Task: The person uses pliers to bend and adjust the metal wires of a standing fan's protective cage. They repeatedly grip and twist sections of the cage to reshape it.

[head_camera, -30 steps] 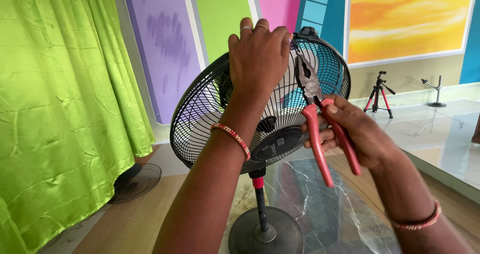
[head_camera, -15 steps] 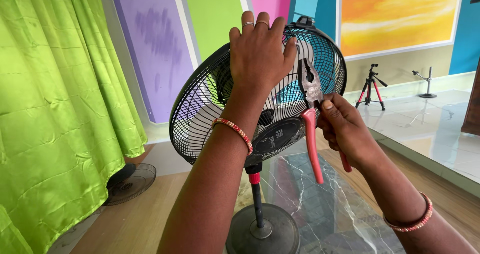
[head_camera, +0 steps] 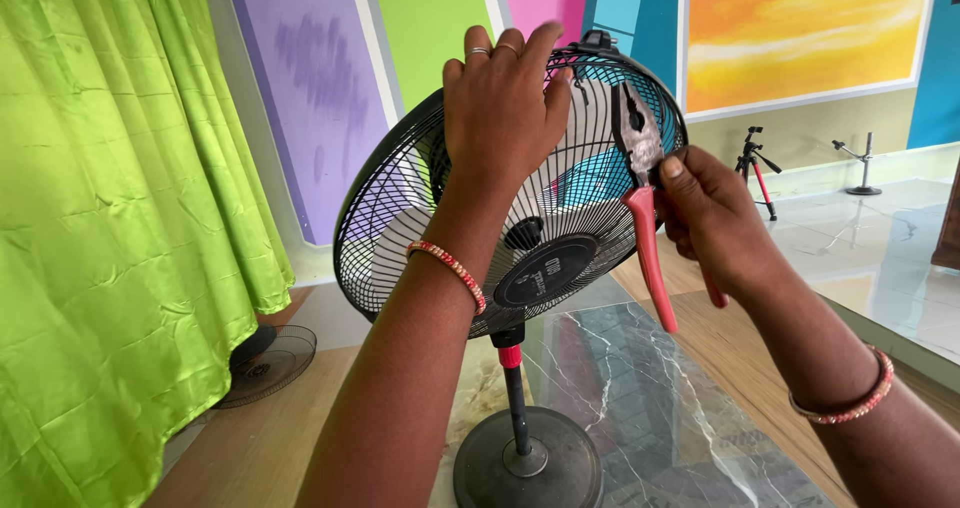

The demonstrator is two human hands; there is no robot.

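Observation:
A black pedestal fan point(head_camera: 420, 218) stands in front of me on a round base point(head_camera: 527, 460), its wire guard facing me. My left hand point(head_camera: 500, 108) grips the top of the guard, fingers hooked over the rim. My right hand point(head_camera: 715, 218) holds red-handled pliers point(head_camera: 642, 183) upright, their metal jaws pointing up against the guard's upper right rim. Both wrists carry beaded bracelets.
A green satin curtain point(head_camera: 110, 218) hangs at the left. A loose fan guard point(head_camera: 265, 363) lies on the floor below it. Painted wall panels and an orange picture point(head_camera: 800, 28) are behind. Two small tripods point(head_camera: 755, 163) stand on the glossy floor at the right.
The pliers have risen along the guard's right rim, jaws now nearer the top. My left hand keeps its grip on the guard. The view has shifted slightly.

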